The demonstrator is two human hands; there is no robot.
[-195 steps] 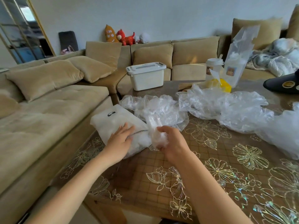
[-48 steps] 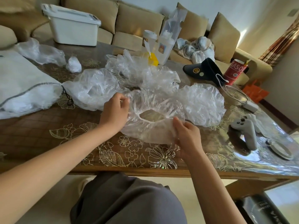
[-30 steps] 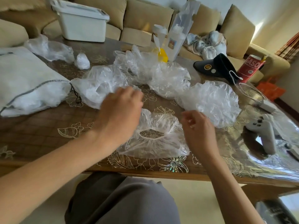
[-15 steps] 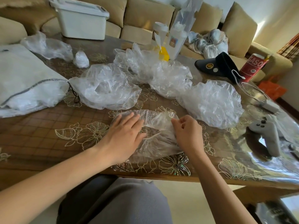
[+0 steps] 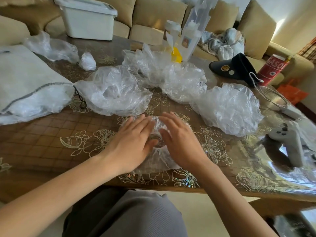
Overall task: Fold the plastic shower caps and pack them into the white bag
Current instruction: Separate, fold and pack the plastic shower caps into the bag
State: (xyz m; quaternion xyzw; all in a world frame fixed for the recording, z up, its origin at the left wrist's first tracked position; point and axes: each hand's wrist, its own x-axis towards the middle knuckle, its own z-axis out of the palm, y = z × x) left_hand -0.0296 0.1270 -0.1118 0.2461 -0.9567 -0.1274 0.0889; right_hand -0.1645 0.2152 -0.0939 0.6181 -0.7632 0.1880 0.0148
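A clear plastic shower cap (image 5: 156,161) lies flattened on the table near its front edge. My left hand (image 5: 132,142) and my right hand (image 5: 181,142) press on it side by side with straight fingers, covering most of it. Several loose, puffed shower caps lie behind: one (image 5: 114,90) at centre left, one (image 5: 183,81) in the middle, one (image 5: 227,106) at the right. The white bag (image 5: 25,82) lies on the table's left side, its open mouth facing right with clear plastic showing inside.
The brown table (image 5: 51,137) has a glossy flower-patterned cover. A grey game controller (image 5: 287,142) lies at the right, a black visor (image 5: 234,69) and a red can (image 5: 273,69) behind it. A white lidded box (image 5: 89,19) and a small folded cap (image 5: 88,61) sit at the back.
The cap I pulled toward me has been folded narrower. Both hands have come together on top of it and now press it flat with straight fingers.
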